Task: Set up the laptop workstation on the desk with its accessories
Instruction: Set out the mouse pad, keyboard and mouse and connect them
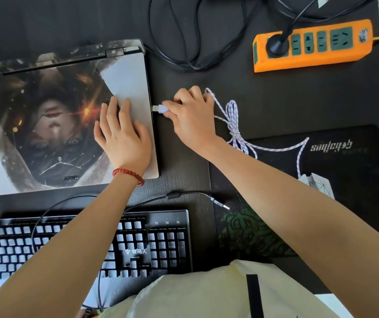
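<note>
Closed skin-covered laptop (64, 115), rigid and probably heavy, lies left on desk; left hand (122, 138) flat, fingers spread, bracing lid. Mouse mat (335, 157) reads "snylcy"-like inverted script. Right hand (190, 115) pinches white USB plug (158, 109) just beside laptop's edge; braided cable (234, 120) limp, so grip plug body.

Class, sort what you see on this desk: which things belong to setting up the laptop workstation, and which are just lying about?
Belong:
laptop
USB plug in right hand
left hand steadying laptop
mouse
keyboard
mouse pad
power strip

Lying about:
cream cloth
</note>
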Tool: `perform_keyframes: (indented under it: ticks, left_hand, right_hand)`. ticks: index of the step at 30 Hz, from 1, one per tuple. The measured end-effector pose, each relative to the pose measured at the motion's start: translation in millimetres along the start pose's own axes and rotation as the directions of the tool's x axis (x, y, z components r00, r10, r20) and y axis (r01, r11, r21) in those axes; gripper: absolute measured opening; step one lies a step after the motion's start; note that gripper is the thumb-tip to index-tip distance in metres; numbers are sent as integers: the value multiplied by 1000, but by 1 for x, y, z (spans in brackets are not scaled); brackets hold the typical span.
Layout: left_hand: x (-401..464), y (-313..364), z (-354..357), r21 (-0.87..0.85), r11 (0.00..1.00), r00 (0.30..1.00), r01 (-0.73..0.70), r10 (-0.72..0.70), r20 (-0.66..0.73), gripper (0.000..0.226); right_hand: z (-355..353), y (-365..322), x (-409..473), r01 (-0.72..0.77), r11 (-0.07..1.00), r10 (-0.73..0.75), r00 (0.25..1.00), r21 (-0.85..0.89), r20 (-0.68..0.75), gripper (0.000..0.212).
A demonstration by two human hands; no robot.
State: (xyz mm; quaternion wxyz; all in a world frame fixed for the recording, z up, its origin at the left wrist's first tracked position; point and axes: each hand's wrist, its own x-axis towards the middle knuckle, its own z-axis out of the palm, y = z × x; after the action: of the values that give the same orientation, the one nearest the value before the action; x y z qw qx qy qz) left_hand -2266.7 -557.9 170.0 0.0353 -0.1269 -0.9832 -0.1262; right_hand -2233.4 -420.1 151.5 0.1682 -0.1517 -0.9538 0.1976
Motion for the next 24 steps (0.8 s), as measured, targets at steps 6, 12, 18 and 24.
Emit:
perform_keyframes:
  ticks: [6,12,18,24]
  left_hand:
    - [0,1,0,3,1000,1000,4,-4,4,49]
    - [-1,1,1,18,1000,1000,-1,1,0,49]
    - [0,0,3,23,1000,1000,-3,3,-3,48]
    - [-1,0,3,21,1000,1000,-9,9,-26,46]
  right_hand:
    - [-1,0,3,51,999,-51,999,-10,19,9]
    - [-1,6,13,175,984,-176,984,26,11,5]
    - [5,8,14,208,978,-207,978,1,31,3]
    - [5,4,11,154,988,-155,987,20,50,7]
